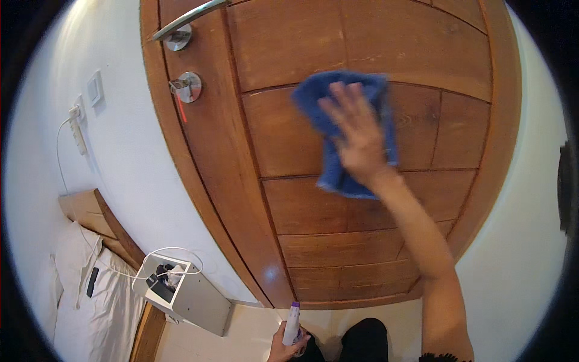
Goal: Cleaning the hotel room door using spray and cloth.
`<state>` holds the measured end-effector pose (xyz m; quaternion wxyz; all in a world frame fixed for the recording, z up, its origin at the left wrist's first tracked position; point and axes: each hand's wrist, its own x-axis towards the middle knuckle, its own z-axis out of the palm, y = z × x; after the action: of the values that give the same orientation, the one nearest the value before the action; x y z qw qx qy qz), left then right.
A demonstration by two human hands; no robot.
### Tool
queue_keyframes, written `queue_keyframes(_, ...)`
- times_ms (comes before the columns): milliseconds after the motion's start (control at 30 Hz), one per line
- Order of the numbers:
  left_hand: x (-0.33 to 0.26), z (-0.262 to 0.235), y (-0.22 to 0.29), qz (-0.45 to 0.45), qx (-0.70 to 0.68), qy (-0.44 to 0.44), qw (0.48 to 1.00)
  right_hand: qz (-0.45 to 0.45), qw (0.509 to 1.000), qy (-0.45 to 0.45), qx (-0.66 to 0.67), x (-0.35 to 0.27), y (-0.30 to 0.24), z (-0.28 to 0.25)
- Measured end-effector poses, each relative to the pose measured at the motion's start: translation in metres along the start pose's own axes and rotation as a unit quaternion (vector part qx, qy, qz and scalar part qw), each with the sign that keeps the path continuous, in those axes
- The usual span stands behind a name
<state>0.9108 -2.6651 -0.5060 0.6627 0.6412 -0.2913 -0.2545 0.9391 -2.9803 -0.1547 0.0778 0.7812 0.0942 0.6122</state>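
Note:
Flat against the brown wooden door [295, 145] lies a blue cloth [335, 172]. My right hand [359, 136] presses on it with fingers stretched out, slightly smeared by motion. Low down at the front, my left hand [283, 347] is wrapped round a white spray bottle [292, 329] with a purple tip. The bottle stands roughly upright, apart from the door. Above and left of the cloth are the metal door handle [190, 19] and a lock [189, 87] with a key and a red tag hanging from it.
On the left a bed [96, 320] with white sheets carries a dark remote [92, 282]. Beside it stands a small white cabinet [202, 308] with items inside. A white cable [58, 145] runs from the wall socket. A dark object [565, 187] is on the right wall.

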Motion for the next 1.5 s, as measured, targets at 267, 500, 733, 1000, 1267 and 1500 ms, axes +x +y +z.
queue_keyframes(267, -0.010, -0.005, -0.015, -0.037, -0.008, 0.014, 0.999, 0.253, 0.922, 0.213, -0.204, -0.079, 0.092, -0.114)
queue_keyframes(500, -0.006, -0.011, -0.010, -0.067, -0.018, 0.048, 0.996, 0.097, 0.972, 0.073, -0.201, -0.003, 0.012, -0.015)
queue_keyframes(733, -0.005, -0.003, -0.050, -0.052, 0.028, 0.049, 0.997, -0.031, 0.999, -0.024, 0.026, -0.007, -0.030, 0.026)
queue_keyframes(1000, -0.004, -0.001, -0.028, -0.110, -0.019, -0.035, 0.993, 0.212, 0.938, 0.178, -0.206, -0.072, 0.100, -0.131)
queue_keyframes(1267, 0.013, 0.009, -0.011, 0.074, 0.064, -0.047, 0.994, 0.111, 0.965, 0.104, -0.213, -0.021, 0.051, -0.044)
queue_keyframes(1500, 0.003, 0.013, -0.004, -0.083, -0.038, -0.073, 0.993, -0.059, 0.992, -0.089, 0.064, -0.027, -0.060, 0.060)
